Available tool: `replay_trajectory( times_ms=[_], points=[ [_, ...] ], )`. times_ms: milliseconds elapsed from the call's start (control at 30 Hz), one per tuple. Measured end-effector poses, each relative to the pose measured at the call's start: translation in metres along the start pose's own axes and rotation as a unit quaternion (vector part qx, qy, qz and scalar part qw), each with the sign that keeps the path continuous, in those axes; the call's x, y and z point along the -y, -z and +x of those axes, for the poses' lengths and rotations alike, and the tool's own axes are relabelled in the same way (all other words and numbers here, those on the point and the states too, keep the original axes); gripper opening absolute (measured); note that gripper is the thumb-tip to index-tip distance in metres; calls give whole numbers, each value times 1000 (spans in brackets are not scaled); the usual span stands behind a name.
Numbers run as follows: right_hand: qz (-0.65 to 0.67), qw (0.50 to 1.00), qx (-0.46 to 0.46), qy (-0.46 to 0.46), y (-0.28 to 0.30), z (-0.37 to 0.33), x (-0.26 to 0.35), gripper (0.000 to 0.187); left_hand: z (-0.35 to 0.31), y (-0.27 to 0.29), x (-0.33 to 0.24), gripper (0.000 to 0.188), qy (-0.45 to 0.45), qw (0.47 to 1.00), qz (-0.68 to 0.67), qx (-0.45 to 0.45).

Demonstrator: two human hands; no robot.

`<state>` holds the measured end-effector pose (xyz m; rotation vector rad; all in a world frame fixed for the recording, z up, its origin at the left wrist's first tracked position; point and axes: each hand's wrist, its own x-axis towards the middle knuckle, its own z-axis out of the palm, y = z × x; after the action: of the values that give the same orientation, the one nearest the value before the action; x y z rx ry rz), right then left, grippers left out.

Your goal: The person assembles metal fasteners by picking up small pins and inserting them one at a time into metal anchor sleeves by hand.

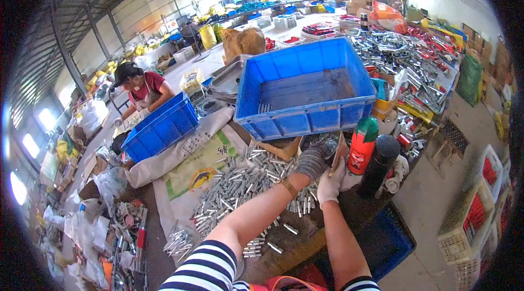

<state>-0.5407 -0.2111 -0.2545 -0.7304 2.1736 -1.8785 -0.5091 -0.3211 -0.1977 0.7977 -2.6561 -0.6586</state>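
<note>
My left hand [313, 163], in a grey glove, is at the mouth of a small cardboard box [339, 148] at the table's near side. Its fingertips are lost against the dark area there. My right hand [332, 183], in a white glove, is closed round the near edge of that box. A heap of short silvery metal tubes [234, 192] is spread on a printed white sack [180, 187] left of my hands. Just right of them stand a red bottle with a green cap [362, 146] and a black cylindrical flask [380, 165].
A large blue crate [305, 119] stands behind the heap, with a few tubes inside. A co-worker [144, 89] bends over a smaller blue crate [164, 130] at left. Shiny metal parts [393, 51] pile up at right. Below the table edge is a dark blue tray [385, 242].
</note>
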Motion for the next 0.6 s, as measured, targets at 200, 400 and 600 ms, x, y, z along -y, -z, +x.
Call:
replay_trajectory(
  times_ms=[200, 400, 600],
  points=[
    [-13, 1000, 9, -9, 4, -1, 8, 72, -33, 17, -20, 39, -38, 993, -50, -100],
    [-2, 1000, -13, 10, 1, -2, 0, 69, -67, 27, -22, 35, -23, 991, -22, -127],
    [-5, 999, 0, -31, -1, -9, 17, 69, -130, 54, -28, 28, -37, 974, -110, -196]
  ],
)
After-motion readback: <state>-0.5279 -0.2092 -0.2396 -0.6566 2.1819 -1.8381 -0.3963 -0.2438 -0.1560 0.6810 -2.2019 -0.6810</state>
